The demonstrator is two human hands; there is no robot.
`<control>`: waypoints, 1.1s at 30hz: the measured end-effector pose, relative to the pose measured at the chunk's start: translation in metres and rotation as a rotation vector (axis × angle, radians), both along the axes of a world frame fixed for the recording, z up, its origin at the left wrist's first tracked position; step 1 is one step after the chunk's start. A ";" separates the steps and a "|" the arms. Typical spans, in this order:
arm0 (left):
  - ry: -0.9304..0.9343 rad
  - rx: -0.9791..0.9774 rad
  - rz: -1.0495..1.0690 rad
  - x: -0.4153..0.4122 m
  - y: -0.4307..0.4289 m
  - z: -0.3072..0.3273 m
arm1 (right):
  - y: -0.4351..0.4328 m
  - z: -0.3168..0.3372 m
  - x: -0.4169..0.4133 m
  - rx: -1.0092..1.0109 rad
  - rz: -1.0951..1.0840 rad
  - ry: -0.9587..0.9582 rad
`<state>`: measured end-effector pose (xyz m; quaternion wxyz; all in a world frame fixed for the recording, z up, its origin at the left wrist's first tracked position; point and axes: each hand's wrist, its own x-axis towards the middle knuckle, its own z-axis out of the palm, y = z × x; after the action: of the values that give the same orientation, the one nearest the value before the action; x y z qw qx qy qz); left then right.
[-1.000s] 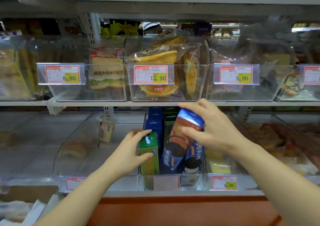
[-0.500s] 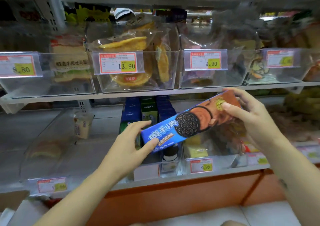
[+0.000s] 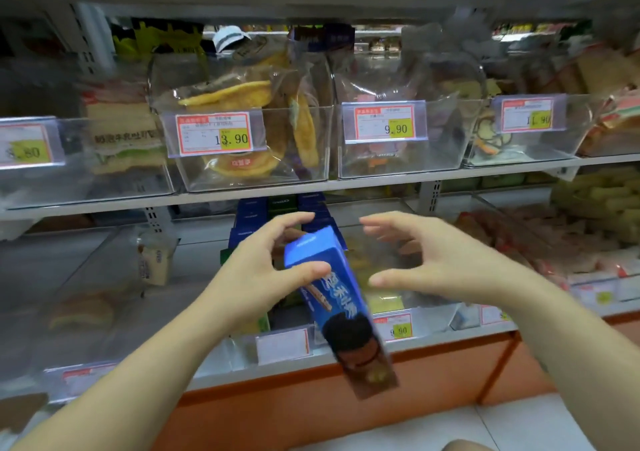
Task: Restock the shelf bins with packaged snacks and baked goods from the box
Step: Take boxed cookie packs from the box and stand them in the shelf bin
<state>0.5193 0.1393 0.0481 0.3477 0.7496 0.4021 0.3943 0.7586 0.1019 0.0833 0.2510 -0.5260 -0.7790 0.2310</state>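
A long blue cookie box [image 3: 341,308] hangs tilted in front of the lower shelf, its blue end up and its brown end down. My left hand [image 3: 263,270] grips its upper end, thumb across the front face and fingers behind. My right hand [image 3: 426,263] hovers just to the right of the box with fingers spread, touching nothing. Behind the hands, a clear bin [image 3: 277,346] on the lower shelf holds upright blue and green cookie boxes [image 3: 277,208].
The upper shelf carries clear bins of bagged flat cakes [image 3: 242,132], sandwiches [image 3: 124,139] and other baked goods [image 3: 401,139] with price tags. A small wrapped bread [image 3: 154,263] stands in the lower left bin. Packaged snacks [image 3: 554,242] fill the lower right. An orange base panel [image 3: 311,405] runs below.
The cookie box has swung from lying across both hands to hanging end-down. My right hand has let go of it and drawn back to the right; my left hand keeps hold.
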 end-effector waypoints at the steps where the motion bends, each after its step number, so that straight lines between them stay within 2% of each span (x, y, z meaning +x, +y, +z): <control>1: 0.035 0.006 -0.013 0.002 0.000 0.000 | 0.004 -0.002 -0.010 -0.021 0.035 -0.014; 5: 0.099 0.036 -0.016 0.002 0.002 0.000 | 0.012 -0.008 -0.034 -0.028 0.110 0.005; 7: 0.012 0.011 -0.015 -0.008 0.005 0.002 | 0.016 -0.011 -0.035 -0.019 0.107 0.054; 9: -0.027 0.025 0.090 -0.025 0.010 0.001 | 0.017 -0.014 -0.030 0.003 0.061 0.132; 10: 0.055 0.062 0.184 -0.035 0.014 -0.003 | 0.018 -0.014 -0.028 0.019 0.039 0.170; 12: 0.351 0.107 0.311 -0.054 0.022 -0.014 | 0.018 -0.012 -0.024 0.066 0.004 0.223; 14: 0.550 0.090 0.325 -0.064 0.027 -0.026 | 0.019 -0.010 -0.022 0.113 -0.019 0.241; 20: 0.615 0.134 0.316 -0.060 0.033 -0.039 | 0.025 -0.012 -0.031 0.195 -0.035 0.242; 25: 0.492 0.150 0.289 -0.065 0.030 -0.035 | 0.027 -0.019 -0.041 0.236 -0.033 0.330; 30: 0.055 0.194 0.285 -0.094 0.002 -0.004 | 0.032 -0.010 -0.061 0.295 0.007 0.382; 33: -0.076 0.170 0.289 -0.113 -0.016 0.015 | 0.040 -0.006 -0.078 0.301 0.067 0.352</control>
<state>0.4065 0.1237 0.0635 0.2375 0.6952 0.4577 0.5008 0.6809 0.1416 0.0773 0.4511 -0.4082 -0.7658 0.2086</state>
